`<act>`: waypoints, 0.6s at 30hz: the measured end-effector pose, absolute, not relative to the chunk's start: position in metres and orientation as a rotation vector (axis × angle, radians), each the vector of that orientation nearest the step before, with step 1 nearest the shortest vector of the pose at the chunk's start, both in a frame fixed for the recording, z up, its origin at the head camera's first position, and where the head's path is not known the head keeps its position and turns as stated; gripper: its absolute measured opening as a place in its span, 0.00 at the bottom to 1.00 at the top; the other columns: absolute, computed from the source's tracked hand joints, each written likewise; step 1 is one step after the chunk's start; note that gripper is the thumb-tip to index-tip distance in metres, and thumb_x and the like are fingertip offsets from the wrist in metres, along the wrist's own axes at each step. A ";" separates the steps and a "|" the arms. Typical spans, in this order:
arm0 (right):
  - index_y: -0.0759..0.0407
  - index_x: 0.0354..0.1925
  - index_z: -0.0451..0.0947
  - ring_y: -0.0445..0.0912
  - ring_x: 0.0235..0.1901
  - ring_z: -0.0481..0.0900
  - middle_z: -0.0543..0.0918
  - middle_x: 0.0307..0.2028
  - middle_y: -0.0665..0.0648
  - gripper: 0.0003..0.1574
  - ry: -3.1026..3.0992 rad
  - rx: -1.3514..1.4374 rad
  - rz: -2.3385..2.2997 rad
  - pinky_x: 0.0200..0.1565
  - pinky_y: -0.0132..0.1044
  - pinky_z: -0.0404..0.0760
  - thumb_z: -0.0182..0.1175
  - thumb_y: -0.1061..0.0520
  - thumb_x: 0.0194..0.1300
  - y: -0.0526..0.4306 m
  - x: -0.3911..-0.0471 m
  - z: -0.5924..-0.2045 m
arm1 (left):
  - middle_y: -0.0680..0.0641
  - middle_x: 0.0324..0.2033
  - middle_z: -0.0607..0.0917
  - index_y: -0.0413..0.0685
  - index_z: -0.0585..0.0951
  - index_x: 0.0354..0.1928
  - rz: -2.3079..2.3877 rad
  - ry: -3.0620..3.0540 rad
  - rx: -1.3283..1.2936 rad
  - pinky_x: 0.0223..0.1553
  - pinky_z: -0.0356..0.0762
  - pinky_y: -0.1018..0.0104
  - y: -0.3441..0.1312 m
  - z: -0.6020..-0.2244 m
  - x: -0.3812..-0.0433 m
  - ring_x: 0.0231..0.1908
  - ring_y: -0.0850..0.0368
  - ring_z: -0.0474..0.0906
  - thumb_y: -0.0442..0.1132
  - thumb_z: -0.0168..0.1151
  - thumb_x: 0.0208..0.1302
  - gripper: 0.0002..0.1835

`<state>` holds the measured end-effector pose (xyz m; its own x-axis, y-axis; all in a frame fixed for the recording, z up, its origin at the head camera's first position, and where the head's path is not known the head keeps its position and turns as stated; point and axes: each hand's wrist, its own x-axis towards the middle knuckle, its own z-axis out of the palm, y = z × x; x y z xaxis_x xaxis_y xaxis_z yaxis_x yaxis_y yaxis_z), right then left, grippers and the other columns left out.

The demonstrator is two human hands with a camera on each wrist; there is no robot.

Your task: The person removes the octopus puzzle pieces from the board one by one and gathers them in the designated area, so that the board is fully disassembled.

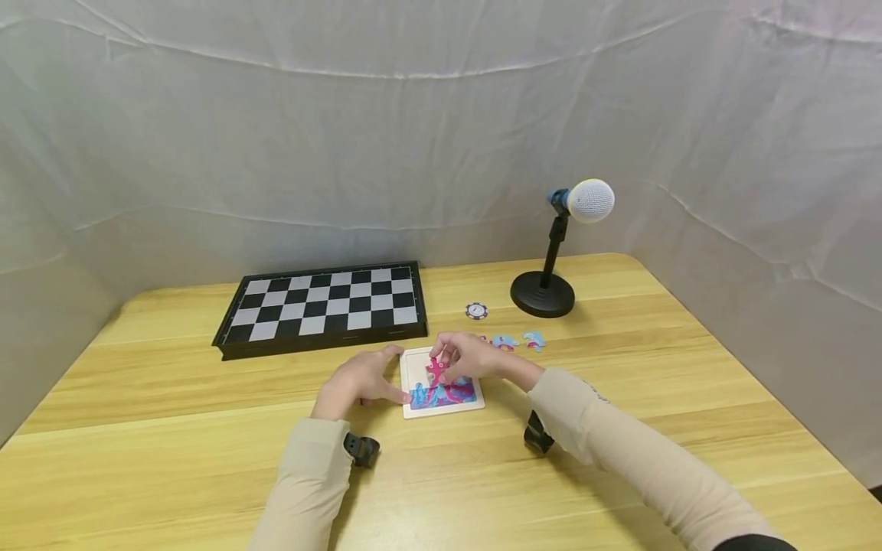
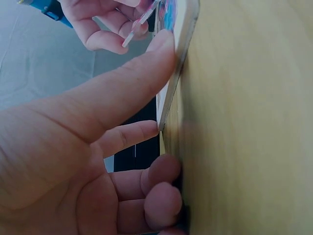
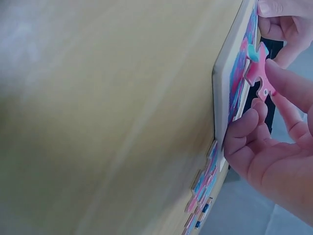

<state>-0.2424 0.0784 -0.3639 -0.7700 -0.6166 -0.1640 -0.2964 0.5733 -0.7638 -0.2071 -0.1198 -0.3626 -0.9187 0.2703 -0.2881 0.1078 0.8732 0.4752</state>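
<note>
A small square puzzle tray (image 1: 444, 412) with a pale rim lies on the table, its near part filled with blue, pink and purple pieces (image 1: 451, 393). My right hand (image 1: 475, 357) pinches a pink jigsaw piece (image 3: 260, 76) between thumb and fingertip, tilted just above the tray. Eyes are printed on this piece. At the tray's left side is my left hand (image 1: 361, 378). Its straight thumb (image 2: 132, 78) lies on the rim, while the index fingertip touches the far left corner. The other left fingers bend loosely beside the tray.
More jigsaw pieces (image 1: 534, 340) lie right of the tray's far side. Behind them is a poker chip (image 1: 476, 311). A black-and-white chessboard (image 1: 324, 304) sits back left. At back right stands a microphone (image 1: 590, 201) on a round-based stand (image 1: 542, 295). Grey cloth hangs behind the table.
</note>
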 end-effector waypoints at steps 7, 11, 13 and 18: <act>0.63 0.39 0.72 0.45 0.31 0.73 0.76 0.32 0.54 0.11 2.359 -0.806 -1.096 0.36 0.32 0.74 0.58 0.68 0.56 0.081 -0.243 -0.363 | 0.39 0.45 0.74 0.51 0.60 0.65 0.651 2.697 0.293 0.17 0.67 0.69 -0.120 -0.363 -0.207 0.14 0.57 0.69 0.50 0.71 0.44 0.45; 0.65 0.41 0.74 0.46 0.31 0.73 0.77 0.32 0.56 0.09 2.312 -0.858 -1.143 0.35 0.34 0.75 0.54 0.68 0.60 0.083 -0.242 -0.361 | 0.40 0.45 0.74 0.51 0.61 0.65 0.644 2.698 0.292 0.16 0.67 0.69 -0.120 -0.363 -0.208 0.14 0.57 0.69 0.51 0.70 0.44 0.45; 0.66 0.42 0.75 0.47 0.29 0.72 0.77 0.31 0.57 0.10 2.290 -0.882 -1.161 0.32 0.34 0.74 0.53 0.68 0.61 0.084 -0.242 -0.360 | 0.40 0.45 0.74 0.51 0.61 0.65 0.643 2.697 0.291 0.16 0.66 0.69 -0.120 -0.363 -0.208 0.13 0.57 0.69 0.51 0.70 0.44 0.45; 0.68 0.44 0.75 0.47 0.25 0.71 0.76 0.28 0.57 0.13 2.240 -0.910 -1.207 0.30 0.33 0.74 0.53 0.70 0.60 0.086 -0.243 -0.362 | 0.40 0.45 0.74 0.51 0.60 0.65 0.652 2.692 0.289 0.16 0.66 0.69 -0.120 -0.363 -0.208 0.13 0.57 0.69 0.50 0.71 0.44 0.45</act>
<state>-0.2430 0.0864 -0.3625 -0.6886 -0.7221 -0.0661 -0.3420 0.4038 -0.8485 -0.2079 -0.1195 -0.3633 -0.9160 0.2764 -0.2907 0.1128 0.8730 0.4746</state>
